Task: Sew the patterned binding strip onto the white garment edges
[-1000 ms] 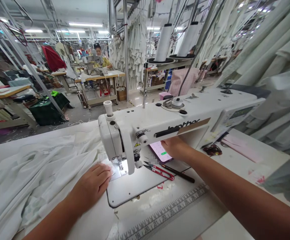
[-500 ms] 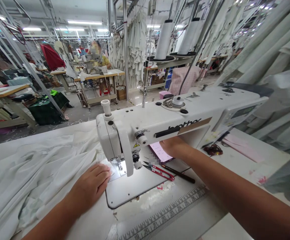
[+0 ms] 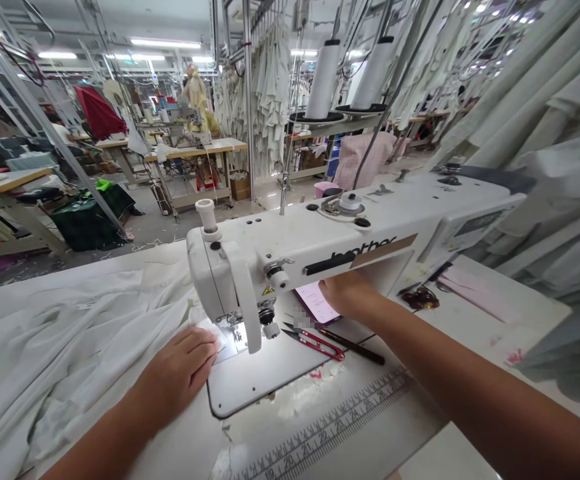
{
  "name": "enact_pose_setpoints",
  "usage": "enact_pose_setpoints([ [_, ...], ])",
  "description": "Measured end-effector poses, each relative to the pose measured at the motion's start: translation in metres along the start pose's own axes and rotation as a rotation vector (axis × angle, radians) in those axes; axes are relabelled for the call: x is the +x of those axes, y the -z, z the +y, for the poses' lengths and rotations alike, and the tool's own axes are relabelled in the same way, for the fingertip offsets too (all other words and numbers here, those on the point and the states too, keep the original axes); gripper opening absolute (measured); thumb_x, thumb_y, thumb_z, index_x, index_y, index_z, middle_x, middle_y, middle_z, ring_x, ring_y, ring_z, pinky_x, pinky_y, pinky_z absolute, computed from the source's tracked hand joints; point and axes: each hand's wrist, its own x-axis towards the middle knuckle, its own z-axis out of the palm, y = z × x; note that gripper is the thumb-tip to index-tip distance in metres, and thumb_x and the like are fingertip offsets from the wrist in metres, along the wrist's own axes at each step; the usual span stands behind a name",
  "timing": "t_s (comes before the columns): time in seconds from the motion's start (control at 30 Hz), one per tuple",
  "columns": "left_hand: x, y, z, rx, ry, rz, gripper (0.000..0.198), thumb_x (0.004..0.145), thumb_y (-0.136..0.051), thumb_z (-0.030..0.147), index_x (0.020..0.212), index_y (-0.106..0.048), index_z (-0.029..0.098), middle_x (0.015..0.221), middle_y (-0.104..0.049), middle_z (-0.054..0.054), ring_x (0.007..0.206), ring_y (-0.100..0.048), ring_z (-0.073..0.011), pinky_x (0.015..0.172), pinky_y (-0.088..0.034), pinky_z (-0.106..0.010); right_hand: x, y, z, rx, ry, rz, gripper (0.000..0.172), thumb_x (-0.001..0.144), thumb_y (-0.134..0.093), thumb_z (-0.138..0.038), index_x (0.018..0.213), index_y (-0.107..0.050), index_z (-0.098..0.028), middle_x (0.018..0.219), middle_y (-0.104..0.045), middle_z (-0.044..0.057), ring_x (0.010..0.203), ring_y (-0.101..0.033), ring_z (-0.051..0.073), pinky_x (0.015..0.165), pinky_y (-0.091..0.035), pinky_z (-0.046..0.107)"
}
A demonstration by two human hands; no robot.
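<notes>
My left hand (image 3: 186,363) lies just left of the needle area, its fingers closed together on the edge of a white fabric (image 3: 115,333). That fabric spreads in loose folds over the table's left side. Under the arm of a white sewing machine (image 3: 265,233) reaches my right hand (image 3: 345,293). Its fingers are mostly hidden behind the machine, beside a phone (image 3: 319,303) with a lit screen. Red-handled thread snips (image 3: 315,343) and a dark slim pen-like stick (image 3: 357,347) lie in front of the phone. The machine's lamp lights the presser foot (image 3: 240,333).
A printed ruler scale (image 3: 330,433) runs along the table's front. Brown beads or a similar dark item (image 3: 420,298) and a pink strip (image 3: 475,290) lie right. Two thread cones (image 3: 323,80) stand behind the machine. Pale garments (image 3: 535,133) hang at right. A co-worker (image 3: 210,123) sits farther back.
The view has shifted slightly, moving the scene a little left. My two hands keep their places. In the background, yellowish cloth now shows raised in front of the co-worker.
</notes>
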Motion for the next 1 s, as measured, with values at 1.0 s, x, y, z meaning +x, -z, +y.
enact_pose_setpoints([
  [1.0,-0.006,0.006,-0.024,0.144,0.158,0.073,0.022,0.086,-0.061,0.028,0.106,-0.062,0.019,0.114,-0.063,-0.011,0.111,-0.055,-0.029,0.102,-0.042,-0.051,-0.102,0.007,-0.005,0.066,0.346,0.171,0.032,0.09,-0.043,-0.025,0.107,-0.07,-0.027,0.115,-0.065,0.009,0.112,-0.055,0.03,0.095,-0.047,0.049],
])
